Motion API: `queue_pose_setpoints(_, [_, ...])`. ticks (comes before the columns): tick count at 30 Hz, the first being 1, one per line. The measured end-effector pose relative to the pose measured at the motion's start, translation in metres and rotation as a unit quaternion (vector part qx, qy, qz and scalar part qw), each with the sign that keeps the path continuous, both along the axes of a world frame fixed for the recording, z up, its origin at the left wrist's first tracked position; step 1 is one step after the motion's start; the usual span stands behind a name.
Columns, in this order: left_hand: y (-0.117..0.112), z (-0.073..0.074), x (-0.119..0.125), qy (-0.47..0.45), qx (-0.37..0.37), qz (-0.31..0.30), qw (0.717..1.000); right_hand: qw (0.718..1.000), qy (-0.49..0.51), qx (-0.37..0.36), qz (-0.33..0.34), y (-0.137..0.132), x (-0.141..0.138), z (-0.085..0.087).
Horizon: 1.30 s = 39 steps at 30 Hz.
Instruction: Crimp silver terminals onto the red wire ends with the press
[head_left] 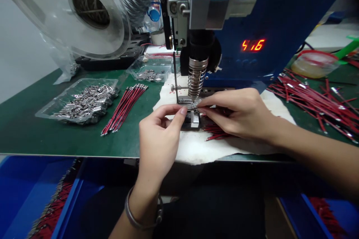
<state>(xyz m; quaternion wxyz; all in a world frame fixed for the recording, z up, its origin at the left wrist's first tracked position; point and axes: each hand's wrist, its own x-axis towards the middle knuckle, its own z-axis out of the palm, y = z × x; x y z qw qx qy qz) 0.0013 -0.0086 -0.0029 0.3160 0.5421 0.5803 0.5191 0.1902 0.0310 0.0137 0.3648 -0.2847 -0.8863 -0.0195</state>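
My left hand (pixel 158 134) is pinched, thumb and forefinger meeting at the small metal die block (pixel 193 119) under the press head (pixel 198 76) with its spring. My right hand (pixel 238 114) comes in from the right, fingers pressed together at the same spot, holding red and black wires (pixel 214 130) that trail beneath the palm. What sits between the fingertips is too small to make out. Both hands rest over a white cloth (pixel 196 145) on the green table (pixel 28 127).
A blue press machine (pixel 280 18) shows red digits 416 (pixel 253 45). A loose wire bundle (pixel 125 106) and clear trays of metal terminals (pixel 81 101) lie left; a large heap of red wires (pixel 314 101) lies right. A clear reel (pixel 75 11) hangs upper left. Blue bins (pixel 33 194) sit below.
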Motion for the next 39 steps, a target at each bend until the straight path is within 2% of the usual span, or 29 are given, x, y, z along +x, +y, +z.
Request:
queue_pose_setpoints(12, [0.0,-0.001,0.0,-0.002,-0.002,0.005,1.0,1.0,-0.008,-0.012,0.001,0.002,0.001,0.002])
queue_pose_setpoints(23, [-0.002,-0.002,0.0,-0.005,0.009,0.0,1.0,0.99,-0.093,0.097,-0.029,0.0,0.006,-0.007])
queue_pose_setpoints(28, [-0.002,-0.001,-0.001,-0.006,0.011,0.001,1.0,0.985,-0.124,0.116,-0.035,-0.004,0.009,-0.008])
queue_pose_setpoints(39, [-0.002,-0.001,0.0,-0.011,0.012,-0.003,1.0,0.991,-0.1,0.087,-0.025,0.0,0.009,-0.009])
